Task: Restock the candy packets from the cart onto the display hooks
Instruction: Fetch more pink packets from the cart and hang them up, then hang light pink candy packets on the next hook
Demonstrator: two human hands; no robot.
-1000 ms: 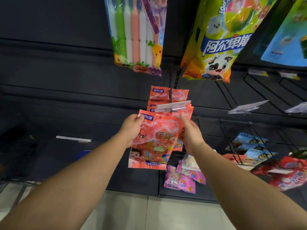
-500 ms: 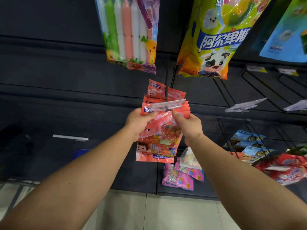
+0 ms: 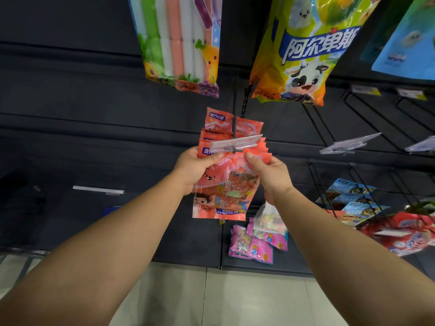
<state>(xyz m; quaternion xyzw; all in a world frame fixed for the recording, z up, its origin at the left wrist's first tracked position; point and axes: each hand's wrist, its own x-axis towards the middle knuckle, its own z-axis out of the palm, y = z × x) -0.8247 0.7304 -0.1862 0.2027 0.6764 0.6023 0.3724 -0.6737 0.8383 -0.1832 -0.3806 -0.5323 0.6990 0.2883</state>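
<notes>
Candy packet (image 3: 220, 191), coral-red, clear window, cartoon child at lower left, held up against the tip of the display hook (image 3: 234, 128). Left hand (image 3: 193, 168) and right hand (image 3: 270, 175) both pinch its top edge. Several matching packets (image 3: 231, 127) hang behind; exact count unclear. One clear price tag (image 3: 235, 143) at the hook's tip.

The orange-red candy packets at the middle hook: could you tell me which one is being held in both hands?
The frontmost packet, nearest the camera: the left hand and right hand pinch its top corners, while the others hang behind it.
</notes>
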